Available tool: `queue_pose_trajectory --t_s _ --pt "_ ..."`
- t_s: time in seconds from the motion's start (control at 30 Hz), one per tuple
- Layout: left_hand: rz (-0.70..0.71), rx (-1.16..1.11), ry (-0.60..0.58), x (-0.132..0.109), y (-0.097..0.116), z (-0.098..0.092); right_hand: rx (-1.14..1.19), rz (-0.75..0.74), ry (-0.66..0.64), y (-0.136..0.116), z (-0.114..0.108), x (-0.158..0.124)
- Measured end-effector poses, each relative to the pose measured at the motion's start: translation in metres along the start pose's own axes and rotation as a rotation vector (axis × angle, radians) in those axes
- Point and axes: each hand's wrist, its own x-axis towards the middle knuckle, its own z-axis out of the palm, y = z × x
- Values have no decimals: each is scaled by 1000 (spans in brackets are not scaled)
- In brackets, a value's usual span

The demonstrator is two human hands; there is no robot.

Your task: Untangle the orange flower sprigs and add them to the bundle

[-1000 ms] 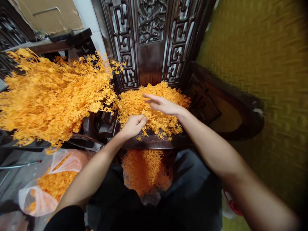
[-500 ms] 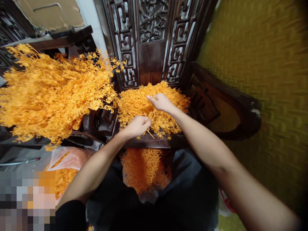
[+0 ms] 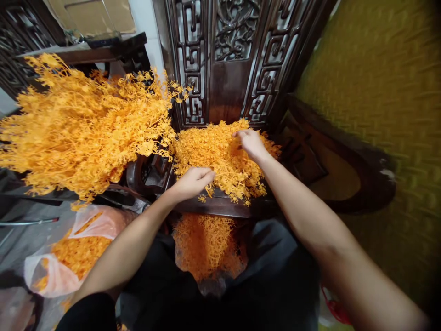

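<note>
A heap of orange plastic flower sprigs lies on a dark wooden seat in front of me. My left hand is at the near left edge of the heap, with thumb and fingers pinched on the end of an orange plastic stem. The stem's branches merge with the heap to the right. Over the heap's right side is my right hand, its fingers stretched leftward and slightly apart. I see nothing held in it, though its fingertips are partly blurred against the orange.
A larger bundle of orange sprigs rests on furniture at the left. Below it stands a plastic bag with orange pieces. Another clear bag of orange pieces hangs between my legs. A carved wooden backrest rises behind the heap.
My right hand has moved from near the left hand, back and right over the heap. My left hand stays pinched at the near edge. The view has shifted slightly left.
</note>
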Motion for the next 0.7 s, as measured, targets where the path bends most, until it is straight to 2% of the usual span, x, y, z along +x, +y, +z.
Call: queue_pose_trajectory --t_s 0.1,0.17,0.2,0.23,0.33,0.37,0.4,0.57,0.7 --pt "49 6 -3 -2 2 -3 -142 -124 49 -17 -2 -14" --pt "88 -7 -7 -2 3 -5 -54 -185 -5 -31 -7 -28" --pt "109 -20 -10 -2 2 -6 54 -178 -102 -39 -10 -37" --pt "124 -33 -14 -2 1 -7 178 -149 -251 -47 -13 -46" --pt "135 -60 -19 -2 -2 -8 467 -52 -810 -64 -17 -69" --pt "126 -62 -14 -1 -2 -9 509 -42 -916 -67 -18 -74" --pt "114 -60 -6 -1 -3 -9 532 -40 -960 -69 -17 -78" --pt "49 -24 31 -1 -2 -7 553 19 -892 -68 -18 -78" --pt "22 -19 5 2 -2 -1 448 -47 -824 -64 -26 -72"
